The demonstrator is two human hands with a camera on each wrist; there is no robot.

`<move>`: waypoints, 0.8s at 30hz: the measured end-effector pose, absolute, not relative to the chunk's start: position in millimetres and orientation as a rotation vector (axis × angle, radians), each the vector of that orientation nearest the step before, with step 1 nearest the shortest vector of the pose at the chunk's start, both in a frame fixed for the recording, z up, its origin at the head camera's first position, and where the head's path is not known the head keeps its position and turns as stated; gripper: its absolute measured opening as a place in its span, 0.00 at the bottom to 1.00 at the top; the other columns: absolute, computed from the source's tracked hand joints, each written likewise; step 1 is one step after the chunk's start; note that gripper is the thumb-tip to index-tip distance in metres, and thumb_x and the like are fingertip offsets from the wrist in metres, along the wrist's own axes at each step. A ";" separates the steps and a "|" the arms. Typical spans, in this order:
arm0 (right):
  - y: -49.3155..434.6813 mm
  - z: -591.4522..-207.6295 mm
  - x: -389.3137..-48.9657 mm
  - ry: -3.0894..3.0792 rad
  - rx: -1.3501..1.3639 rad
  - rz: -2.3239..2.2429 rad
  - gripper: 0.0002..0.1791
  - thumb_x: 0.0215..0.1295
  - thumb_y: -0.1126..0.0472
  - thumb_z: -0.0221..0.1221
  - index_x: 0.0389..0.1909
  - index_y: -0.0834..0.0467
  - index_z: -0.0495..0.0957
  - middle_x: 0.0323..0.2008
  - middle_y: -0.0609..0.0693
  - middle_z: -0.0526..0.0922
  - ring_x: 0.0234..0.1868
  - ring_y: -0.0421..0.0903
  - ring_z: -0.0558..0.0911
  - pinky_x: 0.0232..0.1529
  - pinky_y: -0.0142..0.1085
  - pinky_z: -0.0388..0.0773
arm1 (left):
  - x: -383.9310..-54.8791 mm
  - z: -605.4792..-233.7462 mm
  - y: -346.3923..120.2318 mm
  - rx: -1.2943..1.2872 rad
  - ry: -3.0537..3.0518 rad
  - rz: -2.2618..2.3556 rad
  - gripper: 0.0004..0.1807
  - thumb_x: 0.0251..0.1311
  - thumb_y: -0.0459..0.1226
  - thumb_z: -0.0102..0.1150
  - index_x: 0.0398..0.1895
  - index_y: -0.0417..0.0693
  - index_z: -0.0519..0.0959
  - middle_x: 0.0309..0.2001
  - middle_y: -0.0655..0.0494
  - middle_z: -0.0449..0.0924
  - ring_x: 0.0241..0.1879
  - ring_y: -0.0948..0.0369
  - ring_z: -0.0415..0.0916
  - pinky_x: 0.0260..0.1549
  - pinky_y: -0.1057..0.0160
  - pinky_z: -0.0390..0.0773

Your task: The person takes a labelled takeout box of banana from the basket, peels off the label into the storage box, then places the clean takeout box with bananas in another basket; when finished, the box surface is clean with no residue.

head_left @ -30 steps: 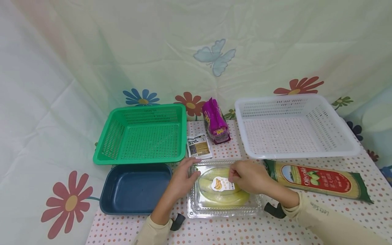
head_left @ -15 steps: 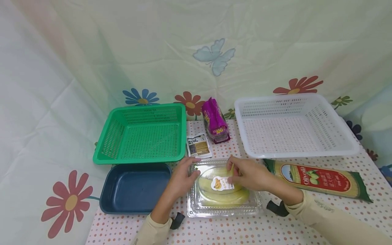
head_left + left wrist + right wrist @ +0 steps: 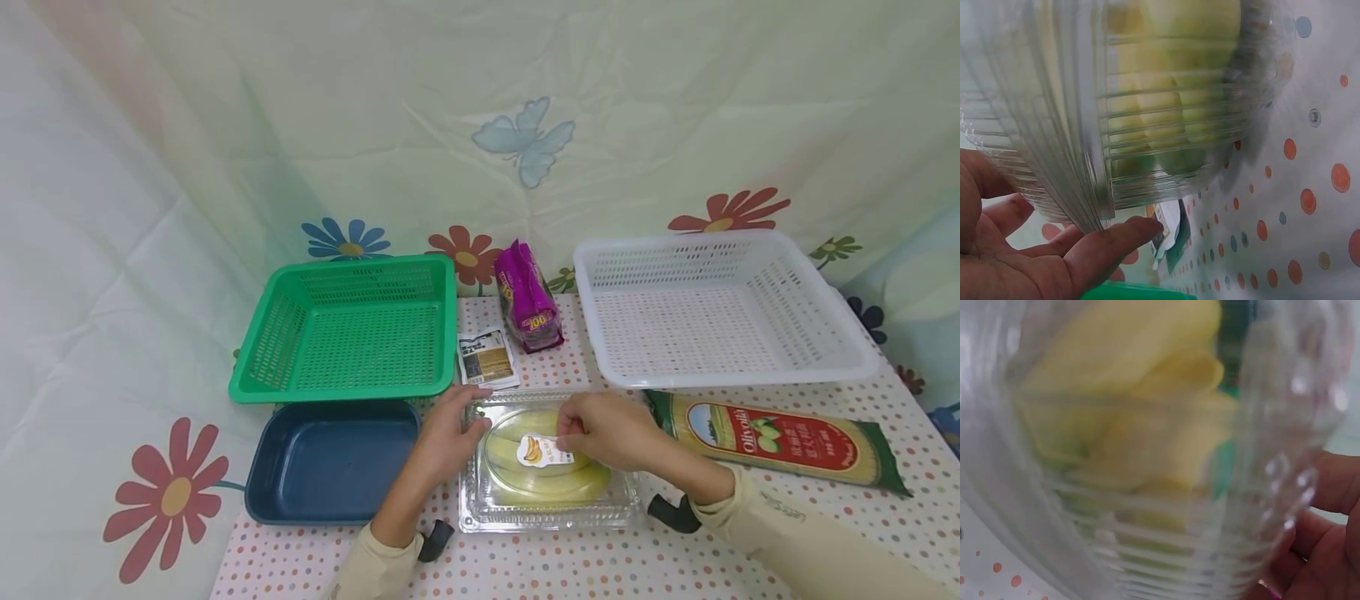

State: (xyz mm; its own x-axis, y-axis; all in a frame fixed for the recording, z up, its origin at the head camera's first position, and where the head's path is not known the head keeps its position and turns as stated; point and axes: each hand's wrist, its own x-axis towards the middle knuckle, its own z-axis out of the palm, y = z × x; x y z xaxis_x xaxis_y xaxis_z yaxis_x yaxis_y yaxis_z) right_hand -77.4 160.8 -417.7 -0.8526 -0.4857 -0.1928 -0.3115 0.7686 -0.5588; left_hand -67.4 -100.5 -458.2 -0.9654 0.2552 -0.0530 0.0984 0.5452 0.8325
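Observation:
A clear plastic clamshell box point(image 3: 480, 515) of yellow-green bananas point(image 3: 543, 483) lies on the table in the head view. A white sticker with a banana picture point(image 3: 532, 451) sits on its lid. My left hand point(image 3: 448, 437) holds the box's left side, thumb over the lid; in the left wrist view its fingers point(image 3: 1110, 240) lie along the ribbed rim. With curled fingers, my right hand point(image 3: 611, 429) pinches at the sticker's right end, and its fingertips cover that edge. The right wrist view is blurred, showing bananas point(image 3: 1166, 419) through the plastic and fingers point(image 3: 1335, 481) beside it.
Behind the box lie a small white-and-brown packet point(image 3: 487, 360) and a purple bag point(image 3: 529, 300). A green basket point(image 3: 345, 392) and a dark blue tub point(image 3: 258, 467) stand left. To the right are a white basket point(image 3: 735, 379) and a spaghetti pack point(image 3: 780, 440).
My right hand's fingers spread apart half a second ago over the sticker's right end, then closed together there again. The left hand and the box stay in place.

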 end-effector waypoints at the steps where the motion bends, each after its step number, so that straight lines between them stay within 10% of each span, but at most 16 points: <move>1: 161.7 -417.5 -77.3 2.629 -0.622 -0.759 0.11 0.62 0.52 0.70 0.24 0.44 0.78 0.19 0.37 0.72 0.20 0.36 0.68 0.20 0.30 0.63 | -67.6 -458.1 -100.3 0.302 2.610 1.392 0.22 0.68 0.33 0.61 0.65 0.46 0.77 0.70 0.41 0.70 0.71 0.41 0.67 0.68 0.36 0.67; 24: 176.3 -412.2 -82.1 2.327 -0.878 -0.938 0.07 0.66 0.54 0.66 0.29 0.45 0.78 0.28 0.36 0.74 0.31 0.35 0.71 0.32 0.30 0.72 | -69.0 -458.8 -99.6 0.301 2.638 1.368 0.21 0.68 0.33 0.62 0.63 0.47 0.78 0.68 0.43 0.72 0.70 0.43 0.68 0.68 0.37 0.68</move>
State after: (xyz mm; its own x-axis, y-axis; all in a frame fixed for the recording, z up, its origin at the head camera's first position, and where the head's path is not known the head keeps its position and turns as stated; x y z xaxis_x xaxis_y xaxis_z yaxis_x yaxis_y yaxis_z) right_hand -82.1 176.3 -412.2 -0.6797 -0.7092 -0.1871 -0.3813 0.5596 -0.7359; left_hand -69.0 -99.6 -458.8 -0.9678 0.2476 -0.0449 0.1060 0.5628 0.8197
